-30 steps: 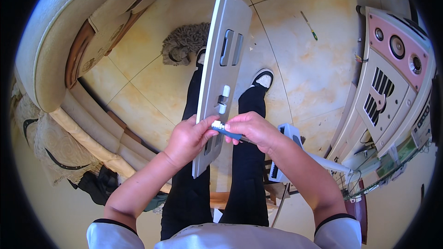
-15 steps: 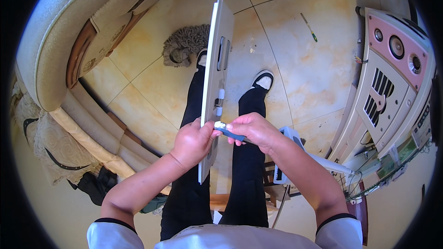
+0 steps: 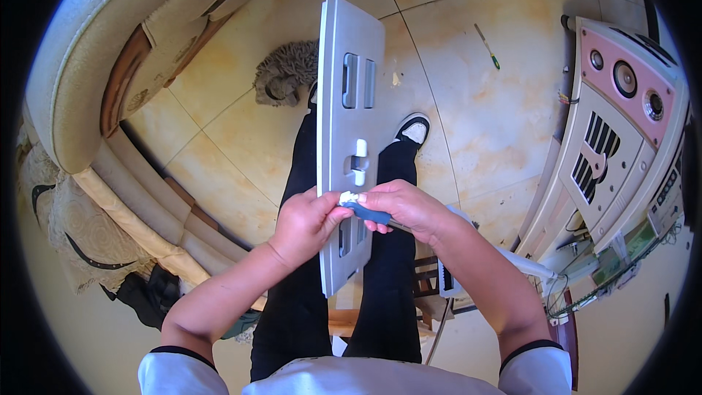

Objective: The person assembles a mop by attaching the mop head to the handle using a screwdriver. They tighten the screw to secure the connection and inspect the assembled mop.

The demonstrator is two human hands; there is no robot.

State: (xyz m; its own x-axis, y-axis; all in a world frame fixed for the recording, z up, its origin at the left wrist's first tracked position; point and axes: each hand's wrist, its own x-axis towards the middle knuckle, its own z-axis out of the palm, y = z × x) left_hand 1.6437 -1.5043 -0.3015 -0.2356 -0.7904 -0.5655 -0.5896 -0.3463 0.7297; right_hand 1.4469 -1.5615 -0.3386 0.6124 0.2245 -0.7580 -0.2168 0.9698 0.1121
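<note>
My hands meet over my lap around a small white piece (image 3: 349, 197) and a tool with a blue handle (image 3: 369, 213). My left hand (image 3: 306, 221) is closed, pinching the white piece between thumb and fingers. The fingers of my right hand (image 3: 406, 208) wrap the blue-handled tool, its thumb near the white piece. A thin dark shaft shows beyond the handle under that hand; the tool's exact kind cannot be made out. Behind them a white panel (image 3: 344, 132) with slots and white clips stands on edge between my legs, partly covered by my left hand.
A sofa (image 3: 73, 66) lines the left side. On the tiled floor lie a grey shaggy mop head (image 3: 285, 77) and a green-handled screwdriver (image 3: 492, 57). To the right stands a pink and white speaker-like cabinet (image 3: 621, 102) with wires, and beside my right forearm a white part (image 3: 447, 281).
The white panel has turned so its slotted face shows more broadly. My hands keep hold of the white piece and the tool in almost the same place.
</note>
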